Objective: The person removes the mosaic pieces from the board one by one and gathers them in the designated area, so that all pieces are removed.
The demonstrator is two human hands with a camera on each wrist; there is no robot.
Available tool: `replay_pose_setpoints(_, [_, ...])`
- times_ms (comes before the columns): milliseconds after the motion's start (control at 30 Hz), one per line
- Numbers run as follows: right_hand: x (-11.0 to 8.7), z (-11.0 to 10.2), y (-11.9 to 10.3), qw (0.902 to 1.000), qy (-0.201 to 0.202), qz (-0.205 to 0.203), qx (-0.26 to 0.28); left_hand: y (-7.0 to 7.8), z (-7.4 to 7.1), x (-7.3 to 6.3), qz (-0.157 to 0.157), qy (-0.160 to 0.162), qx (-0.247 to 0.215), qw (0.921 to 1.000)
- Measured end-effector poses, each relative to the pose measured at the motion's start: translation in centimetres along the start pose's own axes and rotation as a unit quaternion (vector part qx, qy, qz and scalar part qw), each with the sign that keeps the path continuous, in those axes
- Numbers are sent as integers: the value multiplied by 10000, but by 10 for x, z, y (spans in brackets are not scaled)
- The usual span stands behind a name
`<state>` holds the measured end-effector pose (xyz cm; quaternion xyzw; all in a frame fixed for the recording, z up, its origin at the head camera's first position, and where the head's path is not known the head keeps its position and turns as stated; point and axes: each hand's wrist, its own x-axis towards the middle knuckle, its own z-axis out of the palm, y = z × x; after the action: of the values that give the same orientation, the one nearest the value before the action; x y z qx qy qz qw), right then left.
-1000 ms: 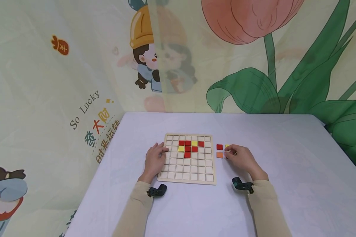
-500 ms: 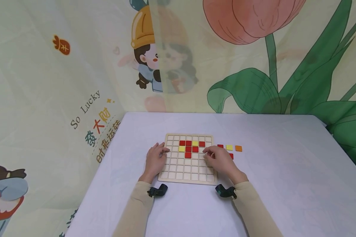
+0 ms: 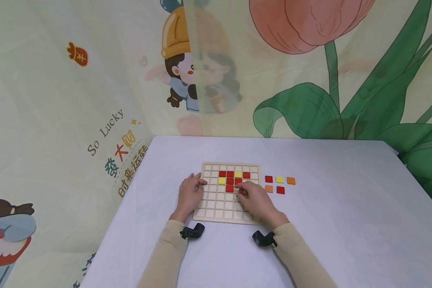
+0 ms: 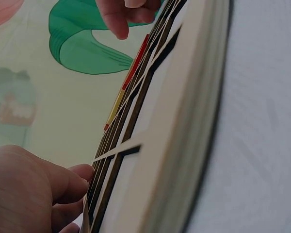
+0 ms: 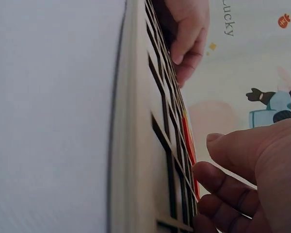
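Observation:
A light wooden grid board (image 3: 216, 204) lies on the table, with several red and yellow square tiles in its upper cells. A red tile (image 3: 229, 188) sits lowest in that group. My left hand (image 3: 190, 196) rests at the board's left edge, fingertips touching its rim. Over the board's right half is my right hand (image 3: 255, 200), its fingertips just right of that lowest red tile. In the right wrist view, a gap shows between thumb (image 5: 233, 150) and index finger; whether a tile is at the fingertips is hidden.
Right of the board lie loose tiles in two rows: red (image 3: 269, 179), yellow (image 3: 279, 179) and orange (image 3: 291, 181) above, orange (image 3: 269, 189) and red (image 3: 280, 190) below. A white cloth covers the table (image 3: 345, 208); a printed curtain (image 3: 216, 124) hangs behind.
My right hand has moved left from the loose tiles to above the board, uncovering those tiles. The left hand stays at the board's edge.

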<state>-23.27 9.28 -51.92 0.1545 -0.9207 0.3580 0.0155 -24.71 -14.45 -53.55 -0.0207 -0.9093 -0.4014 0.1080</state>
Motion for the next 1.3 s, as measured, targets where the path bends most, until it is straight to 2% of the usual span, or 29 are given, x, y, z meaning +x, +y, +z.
replay_pose_setpoints(200, [3, 8, -6, 9996, -92, 75, -251, -1, 1, 1, -19, -3, 14, 10000])
replay_pose_setpoints(433, [5, 13, -9, 9948, -111, -196, -989, 0, -1, 0, -34, 19, 23, 10000])
replay_pose_setpoints(633, [5, 15, -10, 9953, 12, -216, -942, 2, -2, 0, -58, -38, -10, 10000])
replay_pose_setpoints(1100, [10, 25, -8, 9957, 559, 252, -699, 3, 0, -3, -27, -57, -38, 10000])
replay_pose_setpoints(1300, [13, 30, -8, 9943, 812, 129, -681, 5, -3, -3, -82, -51, -66, 9999])
